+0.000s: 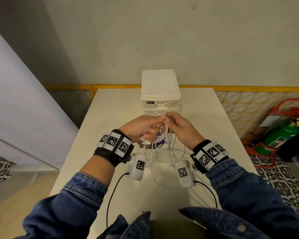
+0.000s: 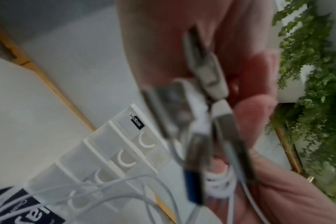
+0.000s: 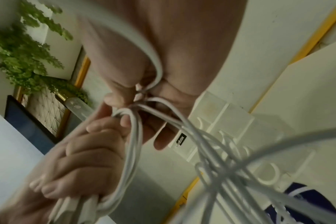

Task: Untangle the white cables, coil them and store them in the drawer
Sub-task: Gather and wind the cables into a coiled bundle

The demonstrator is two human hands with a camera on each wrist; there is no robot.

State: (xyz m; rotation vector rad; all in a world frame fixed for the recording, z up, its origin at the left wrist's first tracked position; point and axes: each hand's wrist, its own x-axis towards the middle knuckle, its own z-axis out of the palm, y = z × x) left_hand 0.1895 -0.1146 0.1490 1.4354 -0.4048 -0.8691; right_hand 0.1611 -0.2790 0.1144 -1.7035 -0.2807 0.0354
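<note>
Both hands are raised over the table, close together in front of the white drawer unit (image 1: 160,94). My left hand (image 1: 143,127) grips a bunch of white cables (image 1: 166,152), with several USB plugs (image 2: 207,72) sticking out below its fist. My right hand (image 1: 176,125) pinches the cable strands (image 3: 144,97) at the top, fingertips meeting those of the left hand. Loose loops hang from both hands down to the table (image 1: 231,135). The drawer unit (image 2: 113,153) shows several shut drawers with curved handles.
The table's far edge meets a yellow rail (image 1: 248,87) and mesh fence. A green fire extinguisher (image 1: 278,137) stands on the floor to the right. Something purple and white (image 1: 160,144) lies under the cables. Black wrist-camera cords (image 1: 114,192) trail over the near table.
</note>
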